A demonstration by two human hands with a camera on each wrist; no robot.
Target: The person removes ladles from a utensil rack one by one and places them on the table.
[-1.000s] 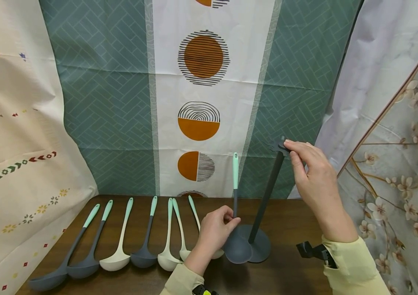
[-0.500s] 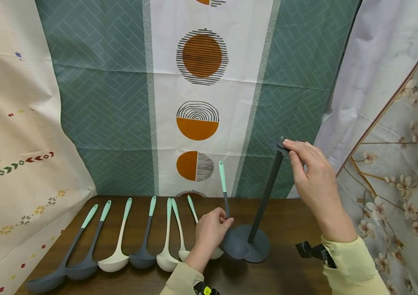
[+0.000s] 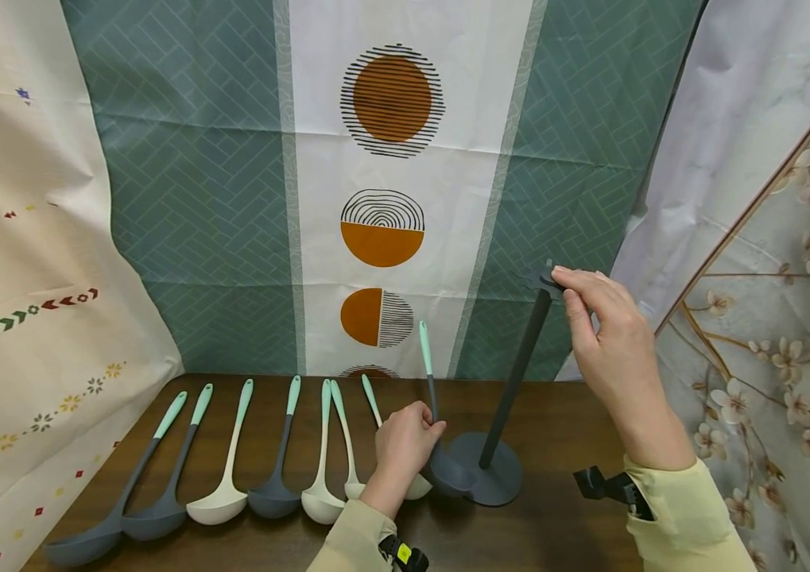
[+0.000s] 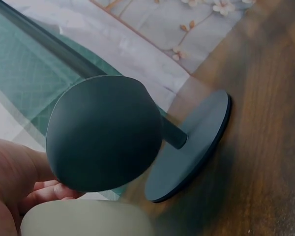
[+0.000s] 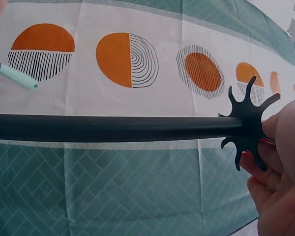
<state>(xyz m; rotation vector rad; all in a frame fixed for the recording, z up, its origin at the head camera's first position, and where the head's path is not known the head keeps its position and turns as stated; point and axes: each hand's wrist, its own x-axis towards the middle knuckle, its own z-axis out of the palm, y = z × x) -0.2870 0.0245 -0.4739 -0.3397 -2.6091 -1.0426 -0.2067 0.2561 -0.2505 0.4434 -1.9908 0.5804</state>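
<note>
My left hand pinches the dark shaft of a grey ladle with a mint handle. The ladle stands nearly upright, its handle leaning a little left. In the head view its bowl overlaps the left edge of the round base of a dark utensil stand; whether they touch I cannot tell. From the left wrist, the ladle bowl hides part of the pole. My right hand holds the stand's top, a ring of curved hooks, between thumb and fingers. No utensil hangs there.
Several ladles with mint handles lie in a row to the left, some grey, some cream. One cream bowl sits partly behind my left hand. The brown table ends at a hanging patterned cloth.
The ladle in my left hand has tipped leftward, and its handle end is lower. My left hand has shifted slightly left. My right hand keeps its hold on the stand's top.
</note>
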